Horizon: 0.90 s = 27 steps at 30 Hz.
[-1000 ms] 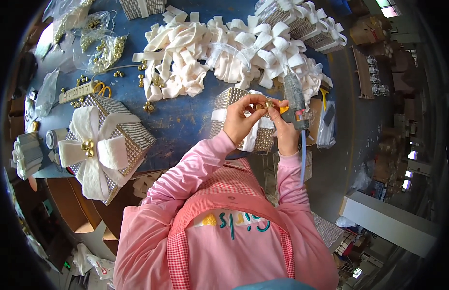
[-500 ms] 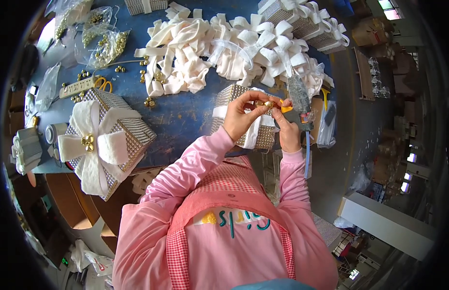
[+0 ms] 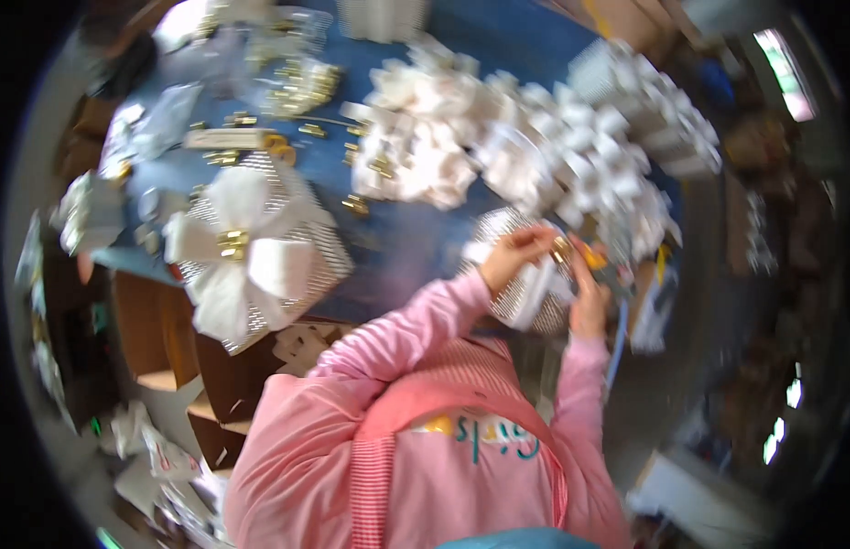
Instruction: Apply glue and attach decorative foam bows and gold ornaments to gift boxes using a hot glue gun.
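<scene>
Blurrily, both hands' grips pinch a small gold ornament (image 3: 561, 247) over a patterned box (image 3: 512, 274).

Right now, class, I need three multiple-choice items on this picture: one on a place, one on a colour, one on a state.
1. Where does the finished box with the big white bow sit?
A. to the person's left
B. to the person's right
C. on the floor

2. What colour is the table?
A. red
B. blue
C. green

3. What are the left hand and right hand doing?
A. resting flat, apart
B. hanging below the table
C. raised together over a patterned box, pinching small pieces

Answers: 1 A, it lies left of the pink sleeves; 2 B, bare blue surface shows; 3 C, fingers meet above the box.
</scene>
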Motion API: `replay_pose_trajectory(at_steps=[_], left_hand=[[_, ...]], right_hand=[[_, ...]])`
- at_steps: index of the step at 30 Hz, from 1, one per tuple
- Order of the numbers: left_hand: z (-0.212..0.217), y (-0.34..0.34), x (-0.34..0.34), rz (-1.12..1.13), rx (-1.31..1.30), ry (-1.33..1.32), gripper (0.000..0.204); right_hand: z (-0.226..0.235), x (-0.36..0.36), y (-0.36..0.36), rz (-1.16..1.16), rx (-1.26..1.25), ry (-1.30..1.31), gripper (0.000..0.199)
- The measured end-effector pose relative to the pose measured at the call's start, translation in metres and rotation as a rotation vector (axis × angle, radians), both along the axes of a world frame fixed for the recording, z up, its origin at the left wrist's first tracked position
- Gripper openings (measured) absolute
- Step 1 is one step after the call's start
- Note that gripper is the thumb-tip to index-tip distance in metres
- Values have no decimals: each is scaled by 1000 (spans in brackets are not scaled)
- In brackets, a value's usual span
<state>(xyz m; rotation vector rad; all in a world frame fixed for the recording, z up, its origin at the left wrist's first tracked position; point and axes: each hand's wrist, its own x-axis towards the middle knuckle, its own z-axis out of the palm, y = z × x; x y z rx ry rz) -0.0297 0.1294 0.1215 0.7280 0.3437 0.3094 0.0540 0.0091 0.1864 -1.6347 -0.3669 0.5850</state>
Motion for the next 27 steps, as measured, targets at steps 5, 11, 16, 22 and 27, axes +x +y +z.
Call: replay_pose_trajectory(at_steps=[5,11,16,22,27], left_hand=[[-14,11,1,3,-449,-226,28],[-28,59,-4,195,-499,-44,23],[-64,105,12,303,-573,-128,20],[-59,181,23,510,-495,14,24],[-57,232,21,592,-432,-41,27]], right_hand=[[-1,2,-9,-15,-47,-105,27],[-16,14,-2,-92,10,79,18],[-34,34,2,-118,67,112,18],[-36,51,-9,-189,-72,136,11],[-46,75,-43,-310,-98,347,15]])
